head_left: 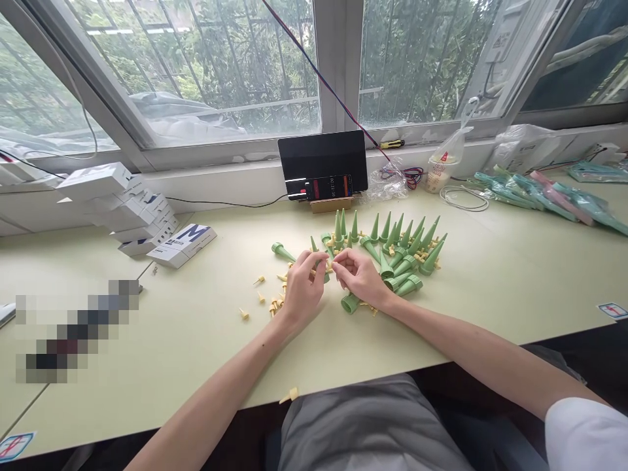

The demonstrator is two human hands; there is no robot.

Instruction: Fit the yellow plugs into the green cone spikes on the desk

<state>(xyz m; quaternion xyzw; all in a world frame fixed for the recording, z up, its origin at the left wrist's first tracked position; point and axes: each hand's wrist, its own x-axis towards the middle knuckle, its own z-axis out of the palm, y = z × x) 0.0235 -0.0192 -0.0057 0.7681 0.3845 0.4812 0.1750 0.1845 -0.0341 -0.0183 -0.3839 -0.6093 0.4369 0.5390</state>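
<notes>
My left hand (303,288) and my right hand (360,275) meet over the table, fingers pinched together. Between them sits a green cone (326,271) and a small yellow peg (330,266); the left fingers close on the cone, the right fingertips pinch the peg. Behind and to the right lies a pile of green cones (402,252), some standing upright, some on their sides. Another green cone (349,303) lies under my right wrist. Loose yellow pegs (271,304) are scattered left of my left hand.
A dark tablet (322,160) with a phone (328,188) leans on a wooden stand at the window sill. White boxes (130,212) are stacked at the left. Teal packets (534,190), a bagged cup (440,171) and cables lie right. One peg (289,395) sits at the table's front edge.
</notes>
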